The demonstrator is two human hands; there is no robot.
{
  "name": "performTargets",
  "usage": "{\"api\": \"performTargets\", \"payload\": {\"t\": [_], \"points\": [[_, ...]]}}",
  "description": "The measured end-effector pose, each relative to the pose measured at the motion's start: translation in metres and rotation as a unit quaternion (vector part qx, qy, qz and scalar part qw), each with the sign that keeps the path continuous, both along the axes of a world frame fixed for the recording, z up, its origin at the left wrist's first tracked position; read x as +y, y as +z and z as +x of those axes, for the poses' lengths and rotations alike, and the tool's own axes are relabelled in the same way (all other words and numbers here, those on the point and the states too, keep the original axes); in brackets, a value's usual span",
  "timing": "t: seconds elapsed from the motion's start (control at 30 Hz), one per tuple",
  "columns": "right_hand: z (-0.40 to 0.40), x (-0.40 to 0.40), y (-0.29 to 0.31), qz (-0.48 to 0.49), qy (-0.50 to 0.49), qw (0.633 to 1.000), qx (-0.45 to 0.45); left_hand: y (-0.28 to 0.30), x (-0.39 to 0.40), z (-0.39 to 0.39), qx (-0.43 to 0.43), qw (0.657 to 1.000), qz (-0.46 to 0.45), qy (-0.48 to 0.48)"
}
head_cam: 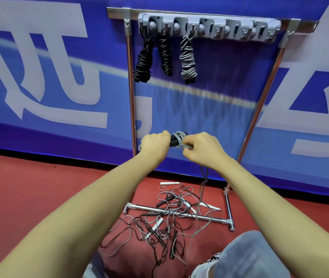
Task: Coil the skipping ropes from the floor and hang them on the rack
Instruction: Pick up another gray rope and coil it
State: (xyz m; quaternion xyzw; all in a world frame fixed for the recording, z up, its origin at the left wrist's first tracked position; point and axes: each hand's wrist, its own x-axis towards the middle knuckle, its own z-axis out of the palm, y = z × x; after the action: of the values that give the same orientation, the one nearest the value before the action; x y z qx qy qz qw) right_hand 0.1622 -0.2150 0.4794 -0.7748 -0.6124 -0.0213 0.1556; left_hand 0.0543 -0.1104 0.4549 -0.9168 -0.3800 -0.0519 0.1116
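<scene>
Coiling step in hand: left hand (155, 142) grips the black handles (173, 140); right hand (198, 149) pinches grey rope (179, 137) wound beside it. Remaining slack below needs winding before hanging on the rack (209, 27).

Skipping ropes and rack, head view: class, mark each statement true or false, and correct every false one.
1. Three coiled ropes hang on the grey hook rail. True: two black ones and a grey one.
2. The left hand is empty. False: it grips the black handles of the grey rope being wound.
3. The right hand pinches that grey rope. True.
4. All ropes are off the floor. False: a tangled pile lies on the red floor, across the rack's base bar.
5. The hanging ropes occupy the rail's right end. False: they hang at its left end.
</scene>
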Motion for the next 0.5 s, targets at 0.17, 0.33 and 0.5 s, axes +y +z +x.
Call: {"api": "performTargets", "payload": {"t": [0.17, 0.33, 0.5], "points": [[-0.003, 0.010, 0.006, 0.067, -0.021, 0.997, -0.039, 0.006, 0.008, -0.006, 0.088, 0.990, 0.068, -0.085], [0.006, 0.027, 0.004, 0.113, -0.123, 0.974, 0.151, 0.005, 0.008, -0.012, 0.131, 0.972, 0.101, -0.166], [0.020, 0.027, -0.003, 0.086, -0.158, 0.968, 0.177, -0.005, 0.019, -0.022, -0.040, 0.909, 0.205, -0.361]]}}
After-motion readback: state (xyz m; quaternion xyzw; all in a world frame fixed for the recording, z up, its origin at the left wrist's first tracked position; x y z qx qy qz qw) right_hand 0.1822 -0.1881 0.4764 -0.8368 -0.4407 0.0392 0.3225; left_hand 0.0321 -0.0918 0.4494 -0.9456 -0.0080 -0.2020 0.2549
